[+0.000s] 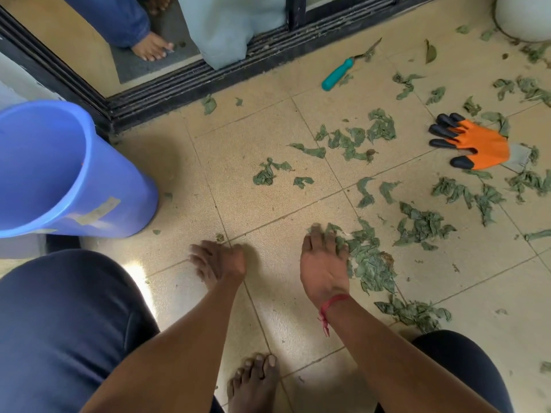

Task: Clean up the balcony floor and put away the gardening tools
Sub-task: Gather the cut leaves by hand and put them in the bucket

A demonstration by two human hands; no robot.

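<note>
The right hand (323, 257) is laid, fingers spread, on a heap of torn leaves (372, 263); the left hand (219, 260) is rested slack and empty on the tiled floor (268, 198). A teal-handled tool (338, 74) and an orange glove (483, 146) are seen beyond, well apart.

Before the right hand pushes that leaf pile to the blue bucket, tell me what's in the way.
Only the left hand, resting on the tiles, lies between the leaf pile under the right hand and the blue bucket. Beyond it just a few stray leaf scraps.
</note>
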